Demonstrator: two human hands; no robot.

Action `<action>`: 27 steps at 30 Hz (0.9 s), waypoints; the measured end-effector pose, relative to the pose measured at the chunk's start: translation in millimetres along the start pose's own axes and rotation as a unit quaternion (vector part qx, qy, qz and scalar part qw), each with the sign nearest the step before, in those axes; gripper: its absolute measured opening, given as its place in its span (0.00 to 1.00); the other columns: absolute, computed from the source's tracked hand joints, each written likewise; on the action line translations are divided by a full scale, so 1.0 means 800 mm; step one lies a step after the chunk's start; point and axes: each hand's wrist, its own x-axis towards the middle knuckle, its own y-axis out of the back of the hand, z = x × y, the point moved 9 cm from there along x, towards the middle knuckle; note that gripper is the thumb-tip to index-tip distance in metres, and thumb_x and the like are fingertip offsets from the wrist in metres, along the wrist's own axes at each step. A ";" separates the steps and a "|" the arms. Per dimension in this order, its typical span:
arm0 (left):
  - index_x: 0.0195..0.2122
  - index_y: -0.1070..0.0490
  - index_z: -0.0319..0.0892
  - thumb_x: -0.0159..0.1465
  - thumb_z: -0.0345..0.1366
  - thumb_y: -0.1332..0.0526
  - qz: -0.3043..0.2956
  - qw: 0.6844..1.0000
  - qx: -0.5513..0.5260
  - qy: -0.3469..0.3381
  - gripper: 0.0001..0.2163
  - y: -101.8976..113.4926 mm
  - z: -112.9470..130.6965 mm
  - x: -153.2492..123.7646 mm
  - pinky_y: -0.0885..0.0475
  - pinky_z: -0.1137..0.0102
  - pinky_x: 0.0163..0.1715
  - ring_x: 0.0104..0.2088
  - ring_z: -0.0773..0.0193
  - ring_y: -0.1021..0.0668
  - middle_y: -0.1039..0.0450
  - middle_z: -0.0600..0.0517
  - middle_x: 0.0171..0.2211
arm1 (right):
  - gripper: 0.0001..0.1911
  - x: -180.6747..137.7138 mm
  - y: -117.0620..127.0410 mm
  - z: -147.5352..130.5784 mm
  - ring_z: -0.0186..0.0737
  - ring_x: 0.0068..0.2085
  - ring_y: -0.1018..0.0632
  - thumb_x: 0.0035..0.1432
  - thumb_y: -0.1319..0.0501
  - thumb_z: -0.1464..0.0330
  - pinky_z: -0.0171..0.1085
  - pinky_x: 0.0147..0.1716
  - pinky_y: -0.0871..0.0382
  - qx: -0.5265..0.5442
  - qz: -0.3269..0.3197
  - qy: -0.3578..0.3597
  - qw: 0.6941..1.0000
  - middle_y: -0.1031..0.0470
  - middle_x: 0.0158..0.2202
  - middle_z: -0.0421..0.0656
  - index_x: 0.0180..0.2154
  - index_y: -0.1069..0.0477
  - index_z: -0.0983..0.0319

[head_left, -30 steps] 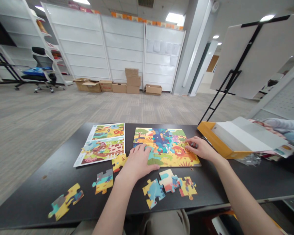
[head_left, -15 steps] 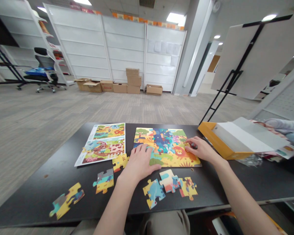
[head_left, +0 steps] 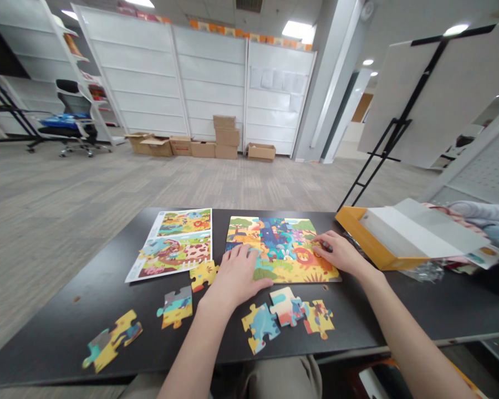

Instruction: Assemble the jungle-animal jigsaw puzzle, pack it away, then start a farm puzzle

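Observation:
A colourful assembled jigsaw puzzle (head_left: pixel 280 244) lies in the middle of the black table (head_left: pixel 66 327). My left hand (head_left: pixel 235 280) rests flat on its near left corner, fingers spread. At the puzzle's right edge my right hand (head_left: pixel 341 254) lies with fingers curled lightly down on a piece. Loose puzzle pieces sit near me: a joined cluster (head_left: pixel 286 317), one beside my left wrist (head_left: pixel 203 274), another (head_left: pixel 175 306) and a far-left one (head_left: pixel 110 339).
A printed picture sheet (head_left: pixel 172 244) lies left of the puzzle. An open yellow box (head_left: pixel 361 238) with white sheets stands at the right. An easel board (head_left: pixel 419 94) rises behind it. Cardboard boxes (head_left: pixel 224 138) and an office chair (head_left: pixel 69 119) stand across the floor.
Both hands stay pressed on the puzzle; only slight shifts of the fingers and of the view.

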 end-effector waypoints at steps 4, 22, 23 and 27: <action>0.56 0.32 0.44 0.61 0.57 0.37 0.003 1.000 0.001 -0.002 0.28 -0.001 -0.001 0.000 0.36 0.50 0.59 0.61 0.42 0.32 0.32 0.41 0.60 | 0.14 0.000 0.000 0.001 0.42 0.33 0.23 0.62 0.39 0.57 0.42 0.39 0.27 0.009 0.005 -0.001 1.000 0.25 0.38 0.46 0.41 0.20 0.57; 0.56 0.32 0.45 0.63 0.56 0.39 -0.001 1.000 0.009 -0.006 0.26 0.001 -0.002 -0.001 0.36 0.53 0.59 0.61 0.44 0.32 0.32 0.42 0.59 | 0.13 0.000 0.004 -0.004 0.43 0.33 0.23 0.62 0.39 0.58 0.42 0.38 0.28 0.034 -0.010 0.020 0.999 0.25 0.37 0.47 0.39 0.21 0.58; 0.56 0.31 0.45 0.64 0.56 0.39 0.004 1.000 0.009 -0.007 0.25 0.004 -0.002 -0.002 0.36 0.53 0.59 0.61 0.45 0.32 0.32 0.42 0.59 | 0.13 0.000 0.004 -0.004 0.43 0.33 0.23 0.62 0.39 0.58 0.42 0.37 0.28 0.033 -0.010 0.022 0.999 0.25 0.37 0.47 0.39 0.21 0.59; 0.56 0.31 0.44 0.66 0.51 0.39 0.031 0.998 -0.024 -0.039 0.22 0.023 0.020 -0.009 0.34 0.56 0.59 0.61 0.48 0.30 0.31 0.43 0.59 | 0.14 0.001 0.008 -0.004 0.43 0.33 0.23 0.63 0.40 0.57 0.41 0.36 0.29 0.034 0.000 0.023 0.999 0.24 0.35 0.46 0.40 0.22 0.59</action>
